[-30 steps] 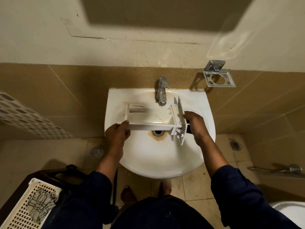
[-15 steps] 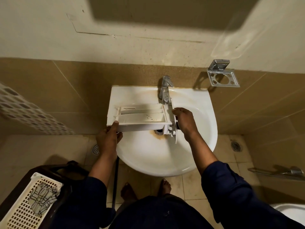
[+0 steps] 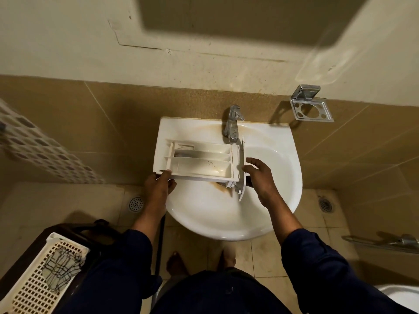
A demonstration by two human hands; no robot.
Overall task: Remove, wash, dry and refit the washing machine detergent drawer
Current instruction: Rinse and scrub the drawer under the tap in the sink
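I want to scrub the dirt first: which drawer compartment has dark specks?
The long compartment nearest the person in the detergent drawer; dark specks dot its floor toward the panel end. The compartments behind it show no such specks.

We stand on a stained tiled floor (image 3: 260, 257), our bare feet (image 3: 175, 264) just below the white basin (image 3: 226, 232), one round drain (image 3: 136, 204) left of the basin, another drain (image 3: 325, 205) right of it, and a dark stand (image 3: 90, 232) to its lower left.
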